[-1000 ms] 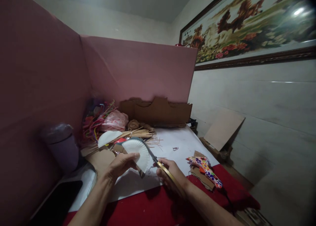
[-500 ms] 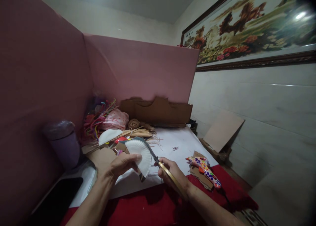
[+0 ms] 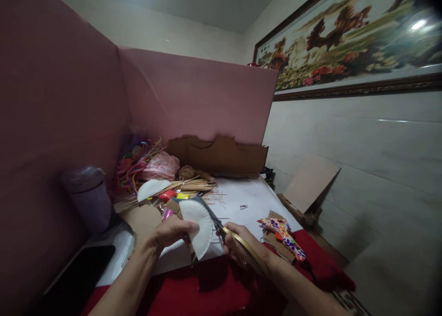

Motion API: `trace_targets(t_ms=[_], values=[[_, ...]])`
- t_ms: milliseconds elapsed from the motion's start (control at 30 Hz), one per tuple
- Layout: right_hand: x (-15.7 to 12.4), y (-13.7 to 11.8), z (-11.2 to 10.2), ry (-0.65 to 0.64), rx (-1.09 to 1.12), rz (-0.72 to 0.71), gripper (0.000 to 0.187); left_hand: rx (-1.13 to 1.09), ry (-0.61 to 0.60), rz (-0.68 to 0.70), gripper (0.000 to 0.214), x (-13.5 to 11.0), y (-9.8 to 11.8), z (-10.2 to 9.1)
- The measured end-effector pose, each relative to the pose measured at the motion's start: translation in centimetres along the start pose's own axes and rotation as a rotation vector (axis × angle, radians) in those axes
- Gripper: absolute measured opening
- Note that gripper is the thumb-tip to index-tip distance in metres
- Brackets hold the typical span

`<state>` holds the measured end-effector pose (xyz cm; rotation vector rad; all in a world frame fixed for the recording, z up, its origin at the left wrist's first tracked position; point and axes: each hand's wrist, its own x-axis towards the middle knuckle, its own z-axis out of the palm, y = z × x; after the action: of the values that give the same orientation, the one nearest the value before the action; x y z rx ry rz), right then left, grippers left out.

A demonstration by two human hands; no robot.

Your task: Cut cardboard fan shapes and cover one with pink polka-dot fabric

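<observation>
White half-disc [image 3: 204, 235] is over the near part of the tabletop [image 3: 250, 194], pinched by the left hand [image 3: 173, 231], apparently to steady its curved right edge beside the blades of scissors [image 3: 219, 225] gripped in the right hand [image 3: 243, 249].

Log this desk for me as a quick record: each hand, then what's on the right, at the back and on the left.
Left hand: gripping a white ridged piece, thumb on top
Right hand: holding gold-handled scissors, blades beside the piece's edge; contact unclear
On the right: flower-patterned glue gun, lying over cardboard scraps
At the back: torn brown cardboard against a pink panel
On the left: purple cup, dark flat object
</observation>
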<state>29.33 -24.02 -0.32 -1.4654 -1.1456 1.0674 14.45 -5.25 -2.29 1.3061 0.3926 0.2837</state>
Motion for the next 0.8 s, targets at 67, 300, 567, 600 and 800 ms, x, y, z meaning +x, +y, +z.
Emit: trace_targets(t_ms=[67, 300, 567, 600, 800], values=[[0.00, -0.28, 0.04, 0.001, -0.019, -0.010, 0.072, 0.004, -0.006, -0.015, 0.027, -0.01, -0.15, 0.10], [0.38, 0.35, -0.30, -0.044, -0.040, -0.113, 0.069, 0.003, 0.026, -0.007, 0.029, -0.07, 0.01, 0.36], [0.49, 0.09, 0.16, -0.014, -0.010, -0.111, 0.061, -0.030, -0.007, 0.017, 0.027, -0.13, -0.13, 0.61], [0.53, 0.08, 0.19, -0.012, -0.008, -0.121, 0.061, -0.024, -0.016, 0.019, 0.026, -0.07, -0.26, 0.55], [0.31, -0.54, 0.27, -0.006, -0.073, -0.184, 0.062, -0.052, -0.003, 0.025, 0.026, 0.09, -0.66, 0.57]])
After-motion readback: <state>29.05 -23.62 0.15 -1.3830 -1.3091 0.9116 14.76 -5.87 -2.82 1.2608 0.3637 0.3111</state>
